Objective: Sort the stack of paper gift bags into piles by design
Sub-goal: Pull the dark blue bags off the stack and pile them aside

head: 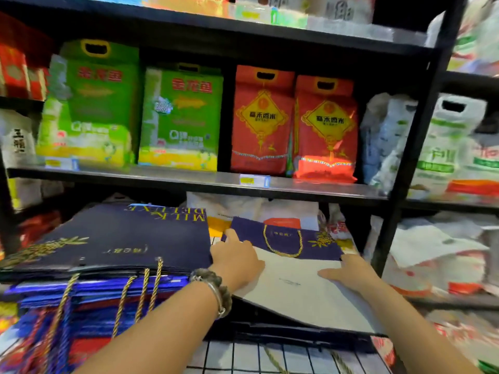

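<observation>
**Head view.** Below the black metal shelf (216, 184), to the left, lies the stack of gift bags (116, 238). The top ones are flat matte navy paper printed with gold leaves and lettering. Brighter, glossier blue bags (94, 291) sit beneath, and twisted gold cord handles (141, 292) hang over the stack's near edge. To the right, a smaller navy bag (286, 238) with a gold cord loop lies flat. A pale, smooth, stiff sheet (297, 292) covers its near part.

On the shelf stand green packs (178, 117) and red packs (262, 120) with cut-out handles. A black wire grid (270, 357) shows nearest you.

Your left hand (237, 261), with a beaded bracelet (213, 290) on the wrist, lies palm down at the sheet's left edge. Its fingers are straight and the forefinger touches the smaller navy bag. Your right hand (348, 273) rests flat on the sheet's right side, thumb spread, gripping nothing.
</observation>
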Demonstrator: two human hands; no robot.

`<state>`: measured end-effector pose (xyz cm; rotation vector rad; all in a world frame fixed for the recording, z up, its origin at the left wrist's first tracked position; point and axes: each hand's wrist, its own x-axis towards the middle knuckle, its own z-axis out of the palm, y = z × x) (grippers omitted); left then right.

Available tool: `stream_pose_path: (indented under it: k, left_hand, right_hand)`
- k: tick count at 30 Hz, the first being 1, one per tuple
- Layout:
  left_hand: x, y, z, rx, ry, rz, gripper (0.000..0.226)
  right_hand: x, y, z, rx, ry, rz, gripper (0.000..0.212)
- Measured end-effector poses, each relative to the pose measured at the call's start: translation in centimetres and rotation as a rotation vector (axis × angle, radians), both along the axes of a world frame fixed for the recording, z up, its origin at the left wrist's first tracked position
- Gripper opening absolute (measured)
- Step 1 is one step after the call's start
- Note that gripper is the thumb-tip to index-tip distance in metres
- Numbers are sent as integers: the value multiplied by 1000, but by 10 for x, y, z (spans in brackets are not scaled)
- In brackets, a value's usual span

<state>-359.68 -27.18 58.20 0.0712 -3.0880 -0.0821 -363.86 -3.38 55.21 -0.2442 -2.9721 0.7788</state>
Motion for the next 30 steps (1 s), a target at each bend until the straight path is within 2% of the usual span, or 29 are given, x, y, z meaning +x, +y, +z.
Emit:
stream_pose_path:
  k: [4, 6, 8, 10, 12, 17, 20, 25, 27, 30]
  left_hand:
    - [1, 4, -10, -124, -4, -1, 61]
    - [-1, 9, -20, -109, -62, -20, 61]
    - [-1, 17, -31, -58, -135, -47, 57]
    - [1, 24, -40, -26, -155, -75, 51]
    - [3, 29, -45, -6, -144, -121, 57]
    - [8, 26, -62, 76, -207, -160, 68]
    - [9, 26, -71, 94, -203, -143, 68]
    - [9, 29, -74, 105, -191, -128, 68]
    - [8, 30, -75, 107, -190, -122, 69]
    - [8, 30, -79, 109, -194, -126, 67]
  right_hand:
    - [3, -6, -18, -52, -44, 11, 72]
    - [2, -3, -24, -127, -3, -6, 57]
    - [1, -2, -27, -83, 17, -4, 50]
    - [2, -8, -25, 32, 12, 6, 50]
    - [2, -15, -23, 104, 10, 23, 50]
    - [-5, -19, -32, 9, 15, 35, 50]
    - [-5, -20, -43, -20, 47, -12, 59]
    - [6, -48, -36, 357, 220, 34, 75]
    - [9, -68, -36, 403, 140, 130, 70]
    - [11, -84, -58, 451, -87, 264, 54]
